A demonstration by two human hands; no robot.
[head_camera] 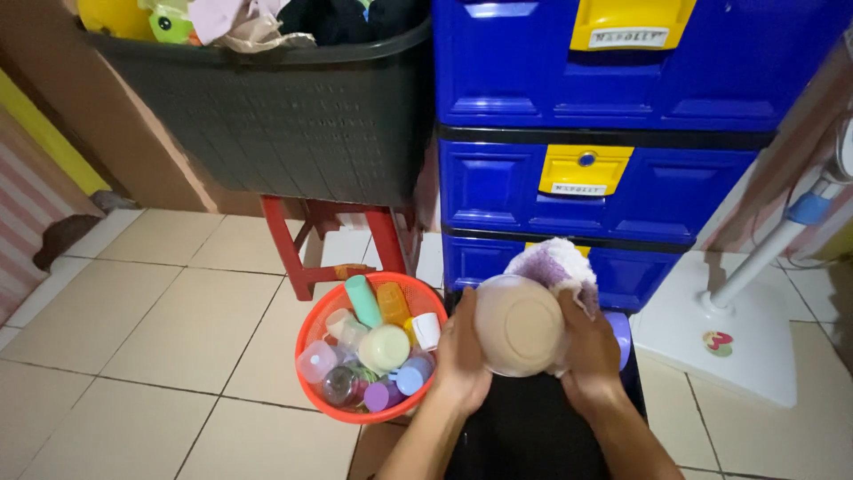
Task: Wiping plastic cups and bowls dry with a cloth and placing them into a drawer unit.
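Floor tiles (133, 329), pale beige, are being seen across the left of the view. A dark grey laundry basket (267, 116), filled with clothes, is being carried on a red stool (333, 244) at upper left. Below the stool, an orange-red round basket (306, 342) is being seen on the tiles; small plastic bottles and lids are being held in it, among them a green bottle (362, 300), an orange bottle (394, 303) and a cream round lid (384, 348).

Just right of that basket, the left hand (462, 356) is being pressed against the left side of a beige round bowl (518, 325), fingers closed around its edge. The bowl is being held in mid-air between both hands, underside toward the camera, in front of the lowest drawer. The right hand (588, 351) is being clamped on the bowl's right side together with a pale purple and white cloth (555, 265), which is being bunched behind and above the rim. A purple object (620, 333) is partly being hidden behind the right hand; its kind cannot be told.

Behind the hands, a blue plastic drawer unit (622, 133) with yellow handles is being seen. At far right, a white fan base (711, 329) with its pole is being seen on the floor.
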